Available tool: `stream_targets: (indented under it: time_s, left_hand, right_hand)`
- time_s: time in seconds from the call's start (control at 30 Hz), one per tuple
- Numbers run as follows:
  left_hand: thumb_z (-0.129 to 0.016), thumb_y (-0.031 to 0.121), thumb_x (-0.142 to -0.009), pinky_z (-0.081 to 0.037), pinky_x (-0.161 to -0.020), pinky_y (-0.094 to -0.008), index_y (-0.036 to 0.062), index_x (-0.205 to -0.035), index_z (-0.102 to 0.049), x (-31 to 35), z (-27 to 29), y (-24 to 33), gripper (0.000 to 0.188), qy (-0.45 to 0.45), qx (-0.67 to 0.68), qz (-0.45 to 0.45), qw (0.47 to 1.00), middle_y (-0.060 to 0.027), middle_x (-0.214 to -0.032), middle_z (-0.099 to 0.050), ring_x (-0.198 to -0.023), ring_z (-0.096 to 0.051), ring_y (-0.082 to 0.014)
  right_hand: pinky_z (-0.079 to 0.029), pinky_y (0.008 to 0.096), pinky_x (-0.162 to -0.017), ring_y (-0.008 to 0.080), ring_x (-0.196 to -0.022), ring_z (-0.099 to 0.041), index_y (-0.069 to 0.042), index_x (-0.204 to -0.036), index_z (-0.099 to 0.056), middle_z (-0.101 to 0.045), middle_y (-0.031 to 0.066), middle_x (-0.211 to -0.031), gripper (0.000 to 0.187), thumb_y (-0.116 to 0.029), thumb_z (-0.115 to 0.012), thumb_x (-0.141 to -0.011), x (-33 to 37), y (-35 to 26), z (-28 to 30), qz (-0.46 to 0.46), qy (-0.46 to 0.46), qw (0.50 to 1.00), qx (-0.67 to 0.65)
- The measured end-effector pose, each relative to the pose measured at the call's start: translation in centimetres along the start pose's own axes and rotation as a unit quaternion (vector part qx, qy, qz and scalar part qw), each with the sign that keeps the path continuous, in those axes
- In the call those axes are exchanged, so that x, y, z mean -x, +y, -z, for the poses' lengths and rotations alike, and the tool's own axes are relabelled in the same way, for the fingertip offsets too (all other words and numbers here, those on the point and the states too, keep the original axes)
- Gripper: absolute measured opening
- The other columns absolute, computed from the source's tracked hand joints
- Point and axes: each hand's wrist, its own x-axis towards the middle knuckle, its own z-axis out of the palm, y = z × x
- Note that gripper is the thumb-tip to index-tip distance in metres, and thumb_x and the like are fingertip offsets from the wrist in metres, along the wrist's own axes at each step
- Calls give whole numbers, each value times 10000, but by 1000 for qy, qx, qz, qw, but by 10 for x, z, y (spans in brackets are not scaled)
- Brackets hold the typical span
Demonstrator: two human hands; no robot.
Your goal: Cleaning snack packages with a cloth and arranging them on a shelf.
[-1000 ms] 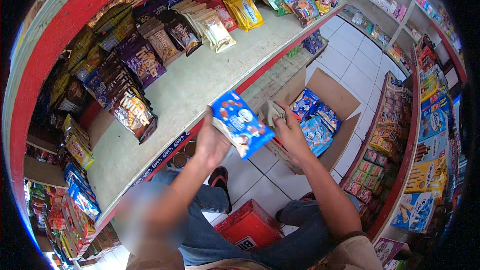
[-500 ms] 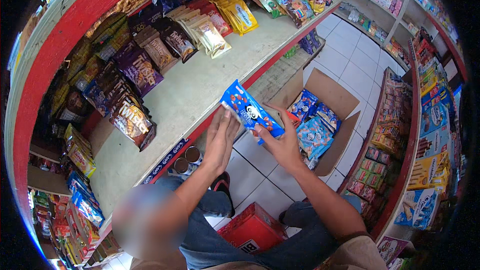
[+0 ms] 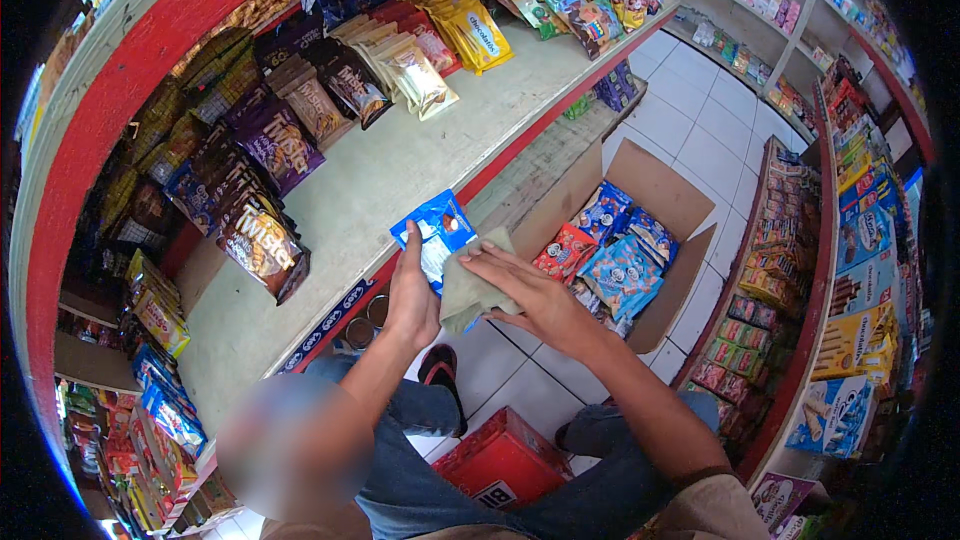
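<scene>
My left hand (image 3: 410,302) grips a blue snack packet (image 3: 447,220) by its left edge, thumb laid along it. A white panel shows on the packet's upper face. In my right hand (image 3: 545,302) is a greyish-green cloth (image 3: 474,290), pressed flat over the packet's lower right part and hiding it. Both hands are just off the front edge of the pale shelf (image 3: 370,180), above the floor. To their right stands an open cardboard box (image 3: 690,190) with blue, light blue and red snack packets (image 3: 620,275) inside.
Rows of brown, purple, cream and yellow packets (image 3: 480,35) line the shelf. Round tins (image 3: 360,332) stand below its edge. A red box (image 3: 503,455) lies on the tiled floor between my legs. Another stocked rack (image 3: 755,340) runs along the right.
The blue packet has passed from my right hand to my left and now shows a white-panelled face. My right hand has brought the cloth over it. Both hands moved slightly left and down.
</scene>
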Motion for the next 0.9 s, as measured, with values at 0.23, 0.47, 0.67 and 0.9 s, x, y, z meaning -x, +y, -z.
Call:
stream_targets:
  time_s: [0.23, 0.47, 0.67, 0.9]
  left_hand:
    - [-421, 516, -1070, -454, -1091, -421, 26, -1415, -462, -4, 6, -2, 600, 25, -20, 7, 999, -134, -1375, -588, -1261, -584, -249]
    - [-443, 524, -1062, -402, -1133, -384, 4, -1440, -471, 7, -7, -20, 643, -19, -101, 55, 993, -156, -1457, -522, -1327, -524, -249]
    - [-384, 436, -1095, -395, -1157, -448, 42, -1531, -350, 16, -19, -29, 588, -51, -61, 95, 992, -157, -1502, -482, -1364, -504, -285]
    - [-353, 482, -1089, -366, -1179, -475, 44, -1516, -372, 8, -12, -16, 612, -92, 61, 135, 985, -173, -1514, -469, -1378, -486, -314]
  right_hand:
    - [-361, 423, -1194, 327, -1444, -422, -102, -1467, -502, -518, 144, -1491, 740, 128, -650, -779, -1, 0, 15, -55, -2, 997, -61]
    - [-335, 454, -1187, 418, -1457, -371, -141, -1491, -500, -423, 255, -1535, 791, 153, -566, -759, -2, 4, 15, -63, 140, 984, 91]
    - [-308, 493, -1191, 450, -1489, -285, -175, -1567, -390, -307, 254, -1603, 823, 47, -621, -809, -3, -2, -3, -57, 91, 990, 95]
    - [-319, 457, -1207, 392, -1489, -324, -140, -1532, -452, -364, 219, -1588, 804, 45, -692, -787, -2, -1, -4, -34, 68, 993, 95]
